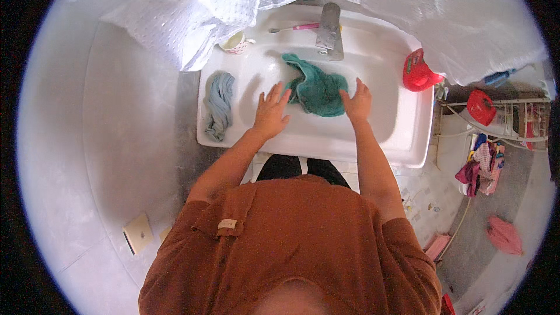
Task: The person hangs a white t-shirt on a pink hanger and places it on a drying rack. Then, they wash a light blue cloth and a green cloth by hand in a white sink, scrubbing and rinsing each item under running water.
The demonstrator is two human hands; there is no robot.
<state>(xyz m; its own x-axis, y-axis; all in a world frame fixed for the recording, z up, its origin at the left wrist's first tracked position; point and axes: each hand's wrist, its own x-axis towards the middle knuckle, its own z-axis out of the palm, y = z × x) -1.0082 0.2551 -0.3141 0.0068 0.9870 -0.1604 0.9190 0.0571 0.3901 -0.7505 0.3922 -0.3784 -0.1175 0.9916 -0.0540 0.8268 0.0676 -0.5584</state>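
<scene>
A crumpled green cloth (321, 89) lies in the basin of a white sink (306, 146), below the faucet (330, 26). My left hand (271, 111) is at the cloth's left side with its fingers spread. At the cloth's right edge is my right hand (358, 100), thumb and fingers apart; whether its thumb touches the cloth I cannot tell. Neither hand grips anything. A twisted light-blue cloth (220, 105) rests on the sink's left ledge.
Behind the basin lie a pink-and-white toothbrush (297, 27) and a dotted cup (236, 43). A red plastic container (419, 72) stands at the right rim. White sheeting (218, 8) hangs over the back. A wire rack (516, 107) is at right.
</scene>
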